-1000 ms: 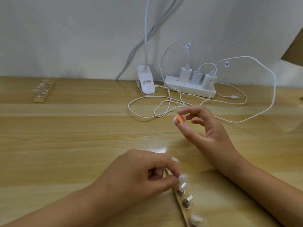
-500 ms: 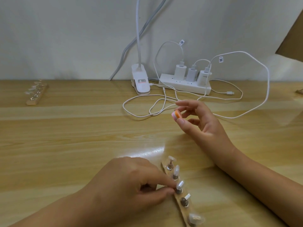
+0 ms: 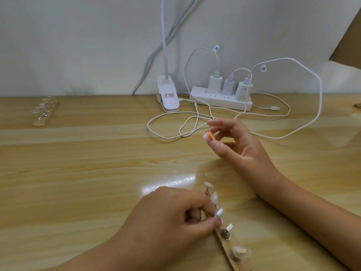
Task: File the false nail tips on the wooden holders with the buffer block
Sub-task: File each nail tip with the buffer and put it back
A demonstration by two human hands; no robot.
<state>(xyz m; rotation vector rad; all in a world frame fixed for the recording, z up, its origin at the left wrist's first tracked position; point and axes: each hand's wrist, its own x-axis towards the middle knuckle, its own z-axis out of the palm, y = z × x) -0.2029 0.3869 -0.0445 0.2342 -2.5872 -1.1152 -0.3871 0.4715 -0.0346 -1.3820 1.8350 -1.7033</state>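
The right hand [image 3: 241, 147] pinches the buffer block [image 3: 208, 137], well beyond the nail tip [image 3: 218, 213] that the left hand [image 3: 166, 218] pinches on the near wooden holder [image 3: 227, 246].

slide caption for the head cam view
Left hand pinches a nail tip on the near wooden holder; right hand holds the buffer block.

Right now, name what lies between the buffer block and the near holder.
Head view: only bare table separates the buffer block from the near wooden holder whose nail tip the left hand pinches.
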